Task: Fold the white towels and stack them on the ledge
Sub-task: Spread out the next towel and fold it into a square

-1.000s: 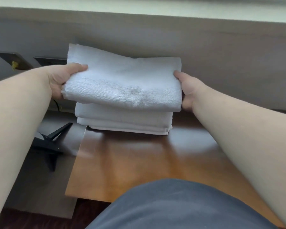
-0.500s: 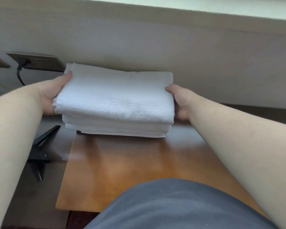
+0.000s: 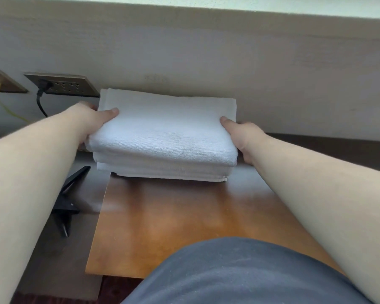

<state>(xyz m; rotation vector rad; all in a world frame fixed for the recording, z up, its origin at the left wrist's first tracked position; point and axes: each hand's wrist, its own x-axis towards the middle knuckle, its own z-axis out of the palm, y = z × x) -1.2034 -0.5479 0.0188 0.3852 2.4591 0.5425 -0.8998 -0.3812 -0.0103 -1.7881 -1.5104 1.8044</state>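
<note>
Two hands flank the stack of white towels [image 3: 162, 137] on the table [image 3: 173, 216]: left hand [image 3: 92, 119] and right hand [image 3: 241, 137] grasp opposite short ends, long axis crosswise between them.

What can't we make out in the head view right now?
- Fingers of the left hand and right hand: hidden behind or under the top towel; only thumbs show.
- Number of towels in the stack: layer edges blur together.
- Socket panel at far left: cut by the frame edge.
- Black object beside the wooden surface: partly behind the left forearm, unidentifiable.
</note>
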